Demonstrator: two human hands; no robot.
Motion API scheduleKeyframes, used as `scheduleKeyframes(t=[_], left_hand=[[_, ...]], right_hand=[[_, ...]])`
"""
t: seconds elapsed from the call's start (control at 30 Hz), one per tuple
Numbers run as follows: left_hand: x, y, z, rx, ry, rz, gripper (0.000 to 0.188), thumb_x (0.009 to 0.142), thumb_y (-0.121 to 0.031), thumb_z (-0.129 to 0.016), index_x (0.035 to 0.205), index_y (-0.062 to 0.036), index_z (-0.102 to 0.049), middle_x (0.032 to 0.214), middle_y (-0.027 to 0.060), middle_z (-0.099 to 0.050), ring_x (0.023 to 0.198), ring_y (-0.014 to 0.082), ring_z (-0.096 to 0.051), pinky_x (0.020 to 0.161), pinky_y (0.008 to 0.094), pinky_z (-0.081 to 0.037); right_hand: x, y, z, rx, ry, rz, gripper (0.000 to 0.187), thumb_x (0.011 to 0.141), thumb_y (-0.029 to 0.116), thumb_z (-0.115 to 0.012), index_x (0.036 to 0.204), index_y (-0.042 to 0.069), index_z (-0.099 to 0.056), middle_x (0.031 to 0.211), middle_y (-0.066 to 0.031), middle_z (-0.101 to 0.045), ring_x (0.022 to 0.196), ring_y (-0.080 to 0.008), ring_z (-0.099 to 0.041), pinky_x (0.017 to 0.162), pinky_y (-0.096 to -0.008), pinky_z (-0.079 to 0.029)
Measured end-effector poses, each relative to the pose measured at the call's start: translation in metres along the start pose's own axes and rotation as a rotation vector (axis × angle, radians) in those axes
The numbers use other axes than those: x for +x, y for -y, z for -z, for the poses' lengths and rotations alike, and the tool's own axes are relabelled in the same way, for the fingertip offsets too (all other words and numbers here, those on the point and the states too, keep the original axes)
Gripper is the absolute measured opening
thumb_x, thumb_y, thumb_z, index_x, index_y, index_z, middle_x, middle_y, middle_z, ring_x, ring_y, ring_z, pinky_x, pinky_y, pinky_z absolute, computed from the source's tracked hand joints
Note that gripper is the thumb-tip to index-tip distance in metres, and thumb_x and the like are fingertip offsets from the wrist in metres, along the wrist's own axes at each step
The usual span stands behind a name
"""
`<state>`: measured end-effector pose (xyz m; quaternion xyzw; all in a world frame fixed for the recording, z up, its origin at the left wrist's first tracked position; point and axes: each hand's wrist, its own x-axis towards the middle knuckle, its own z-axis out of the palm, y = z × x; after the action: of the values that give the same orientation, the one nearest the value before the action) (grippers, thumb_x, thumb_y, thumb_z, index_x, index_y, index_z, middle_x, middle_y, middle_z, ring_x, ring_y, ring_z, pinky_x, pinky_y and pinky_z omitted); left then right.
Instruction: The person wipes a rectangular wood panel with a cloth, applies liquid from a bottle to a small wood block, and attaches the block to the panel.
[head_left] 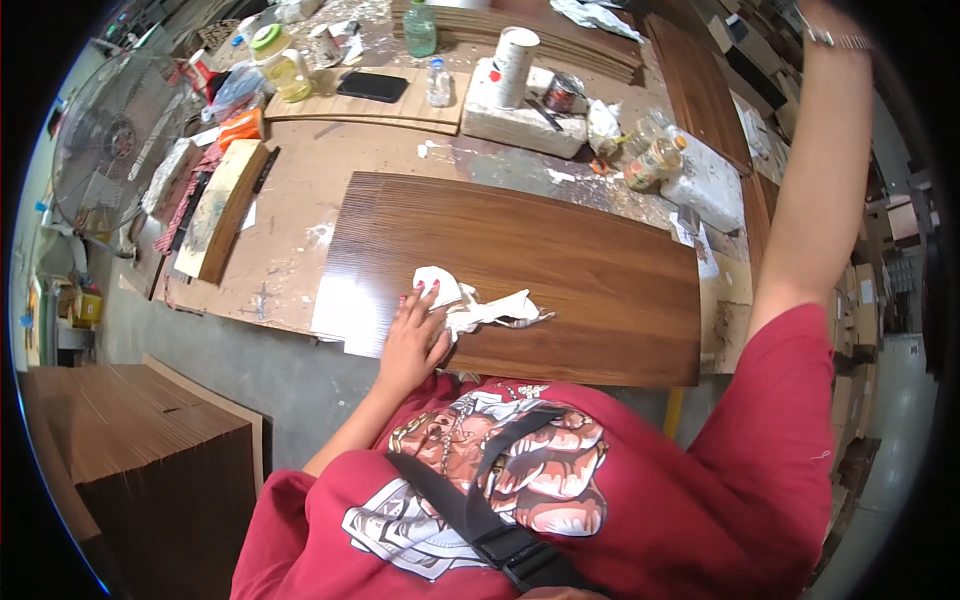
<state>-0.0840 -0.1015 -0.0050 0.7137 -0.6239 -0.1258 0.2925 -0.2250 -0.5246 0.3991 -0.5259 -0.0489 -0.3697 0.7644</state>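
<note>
head view: white rag (pixel 466 316) crumpled, twisted; brown board (pixel 585 262) glossy, wood-grained.

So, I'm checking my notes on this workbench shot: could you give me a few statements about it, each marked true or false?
1. The left hand touches the white cloth. True.
2. The right hand is on the cloth too. False: the right arm reaches up to the picture's edge, and the hand is out of view.
3. The phone lies on a pale plank. True.
4. The fan stands at the table's right. False: the fan is at the left of the table.
5. The cloth lies on a brown board. True.
</note>
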Motion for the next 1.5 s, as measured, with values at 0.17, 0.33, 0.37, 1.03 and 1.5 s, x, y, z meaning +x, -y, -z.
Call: scheduleKeyframes(t=[0.17,0.33,0.37,1.03,1.5], left_hand=[[-0.001,-0.002,0.005,-0.004,0.011,0.038,0.033,0.089,-0.019,-0.065,0.118,-0.0036,-0.066,0.151,0.0111,-0.047,0.145,0.0351,-0.036,0.120,0.0517,-0.028],[0.000,0.000,0.007,0.000,0.013,0.052,0.032,0.089,-0.018,-0.065,0.117,-0.0040,-0.067,0.152,0.0098,-0.047,0.145,0.0348,-0.037,0.120,0.0510,-0.028],[0.001,-0.002,0.006,0.003,0.006,0.046,0.032,0.089,-0.019,-0.065,0.117,-0.0044,-0.067,0.152,0.0091,-0.047,0.145,0.0344,-0.036,0.120,0.0507,-0.029],[-0.004,-0.002,0.002,0.005,-0.011,0.078,0.032,0.087,-0.017,-0.067,0.117,-0.0046,-0.066,0.153,0.0104,-0.047,0.146,0.0354,-0.036,0.119,0.0509,-0.030],[0.044,0.059,0.009,0.327,-0.104,0.072,0.048,0.092,-0.021,-0.060,0.134,0.0006,-0.054,0.149,0.0256,-0.044,0.140,0.0430,-0.040,0.116,0.0534,-0.034]], right_hand=[[0.026,-0.041,0.068,0.087,-0.091,-0.041,0.046,0.099,0.025,-0.062,0.140,0.009,-0.050,0.138,-0.0136,-0.056,0.126,-0.0267,-0.055,0.108,-0.0368,-0.047],[0.020,-0.096,0.126,0.215,-0.159,-0.134,0.048,0.099,0.026,-0.061,0.143,0.009,-0.047,0.140,-0.0154,-0.054,0.129,-0.0290,-0.053,0.110,-0.0397,-0.046],[0.015,-0.105,0.137,0.236,-0.171,-0.159,0.049,0.100,0.026,-0.061,0.143,0.009,-0.047,0.141,-0.0158,-0.054,0.129,-0.0294,-0.053,0.111,-0.0403,-0.046],[-0.207,-0.281,0.214,0.271,-0.508,-0.497,0.046,0.105,0.031,-0.049,0.142,0.005,-0.047,0.132,-0.0166,-0.059,0.121,-0.0295,-0.056,0.105,-0.0423,-0.048],[-0.285,-0.365,0.095,0.573,-0.661,-0.406,0.049,0.101,0.041,-0.055,0.135,0.005,-0.053,0.109,-0.0150,-0.068,0.093,-0.0285,-0.066,0.081,-0.0428,-0.056]])
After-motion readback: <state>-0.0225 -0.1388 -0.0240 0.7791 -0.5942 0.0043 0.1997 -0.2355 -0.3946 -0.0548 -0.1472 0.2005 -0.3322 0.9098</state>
